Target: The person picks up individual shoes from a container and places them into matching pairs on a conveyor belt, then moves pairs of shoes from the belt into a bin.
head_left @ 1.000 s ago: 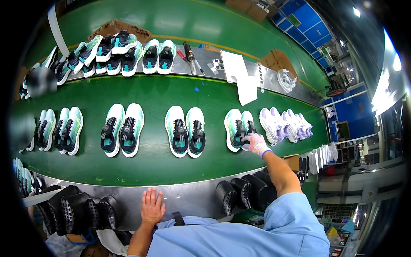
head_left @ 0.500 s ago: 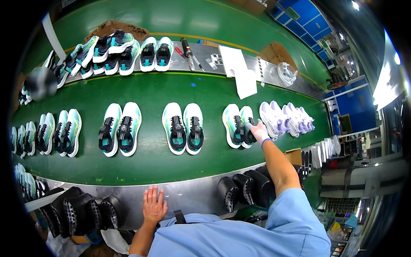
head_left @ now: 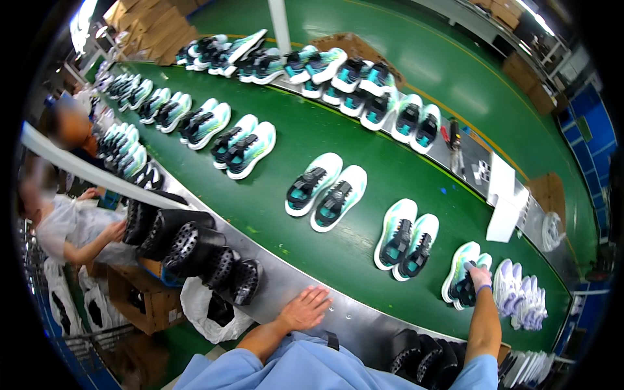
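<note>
Head turned left, right hand gripping mesh sneaker

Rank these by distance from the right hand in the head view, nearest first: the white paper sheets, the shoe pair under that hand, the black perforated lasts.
From the right hand:
1. Shoe pair, under the hand, on the belt.
2. White paper sheets, beyond the belt, on the far metal edge.
3. Black perforated lasts, far left, at the near edge.

The worker wore a light blue short-sleeved shirt. The left hand was bare; the right hand wore a pale glove with a purple-blue cuff band.
</note>
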Demonstrator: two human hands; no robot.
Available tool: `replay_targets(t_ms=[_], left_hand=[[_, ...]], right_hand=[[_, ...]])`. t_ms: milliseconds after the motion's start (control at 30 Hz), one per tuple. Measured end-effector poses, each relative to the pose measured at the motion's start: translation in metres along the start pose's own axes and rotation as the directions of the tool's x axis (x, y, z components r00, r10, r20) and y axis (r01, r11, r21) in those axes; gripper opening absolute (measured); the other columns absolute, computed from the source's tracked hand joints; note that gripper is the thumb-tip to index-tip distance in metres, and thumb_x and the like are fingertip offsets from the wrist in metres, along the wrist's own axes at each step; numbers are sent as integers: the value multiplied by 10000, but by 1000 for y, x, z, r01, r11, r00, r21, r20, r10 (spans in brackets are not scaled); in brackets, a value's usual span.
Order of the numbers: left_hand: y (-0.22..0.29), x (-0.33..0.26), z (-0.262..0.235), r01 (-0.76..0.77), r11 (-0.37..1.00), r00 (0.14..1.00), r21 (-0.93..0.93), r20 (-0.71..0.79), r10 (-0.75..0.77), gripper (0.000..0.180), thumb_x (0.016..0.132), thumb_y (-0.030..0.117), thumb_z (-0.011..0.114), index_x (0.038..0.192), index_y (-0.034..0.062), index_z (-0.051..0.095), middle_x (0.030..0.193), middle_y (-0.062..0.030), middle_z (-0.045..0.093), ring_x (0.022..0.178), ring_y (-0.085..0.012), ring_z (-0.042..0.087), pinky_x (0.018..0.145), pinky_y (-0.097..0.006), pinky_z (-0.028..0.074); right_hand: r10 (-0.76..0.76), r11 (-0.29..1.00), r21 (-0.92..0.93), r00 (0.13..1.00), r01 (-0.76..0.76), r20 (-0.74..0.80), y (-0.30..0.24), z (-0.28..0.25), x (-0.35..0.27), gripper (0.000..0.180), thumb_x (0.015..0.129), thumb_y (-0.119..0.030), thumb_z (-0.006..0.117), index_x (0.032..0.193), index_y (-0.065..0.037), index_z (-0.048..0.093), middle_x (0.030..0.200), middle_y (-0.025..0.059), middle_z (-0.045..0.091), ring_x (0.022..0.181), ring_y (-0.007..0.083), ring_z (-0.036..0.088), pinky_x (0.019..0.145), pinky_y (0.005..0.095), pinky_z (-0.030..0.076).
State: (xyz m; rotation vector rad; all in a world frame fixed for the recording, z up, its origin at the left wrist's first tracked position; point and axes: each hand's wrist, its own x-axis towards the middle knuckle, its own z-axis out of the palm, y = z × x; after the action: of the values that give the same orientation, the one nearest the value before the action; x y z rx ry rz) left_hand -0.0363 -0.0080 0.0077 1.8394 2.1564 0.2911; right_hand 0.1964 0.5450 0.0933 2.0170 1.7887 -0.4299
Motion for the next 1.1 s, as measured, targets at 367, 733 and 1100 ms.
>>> replay_targets(t_ms=[367, 733, 1100], left_hand=[[6, -3, 0, 17, 1000, 1000, 22, -23, -17, 638, 970, 417, 559, 1516, 106, 453, 1616, -154, 354, 1518, -322, 277, 1247, -494, 205], [14, -11, -8, 11, 1000, 995, -18, -96, -12, 670, 954, 405, 587, 1526, 89, 433, 1608, -159, 362, 1516, -322, 287, 1256, -482, 201], [12, -14, 1, 25, 1000, 995, 15, -99, -24, 671, 956, 421, 593, 1534, 120, 435, 1618, -155, 352, 1527, -328, 276, 1259, -476, 202]], right_hand=[[-91, 995, 29, 996, 91, 18, 2, -6, 3, 945, 750, -603, 718, 1506, -92, 474, 1504, 260, 477, 1360, 426, 511, 1139, 472, 413], [-545, 569, 85, 453, 818, -705, -126, -27, -90, 241, 991, -246, 643, 1112, -58, 731, 996, 150, 755, 876, 337, 708, 817, 398, 536], [-660, 426, 902, 659, -67, 361, -128, 158, -316, 254, 968, -280, 644, 948, -29, 678, 797, 111, 716, 613, 226, 680, 563, 334, 545]])
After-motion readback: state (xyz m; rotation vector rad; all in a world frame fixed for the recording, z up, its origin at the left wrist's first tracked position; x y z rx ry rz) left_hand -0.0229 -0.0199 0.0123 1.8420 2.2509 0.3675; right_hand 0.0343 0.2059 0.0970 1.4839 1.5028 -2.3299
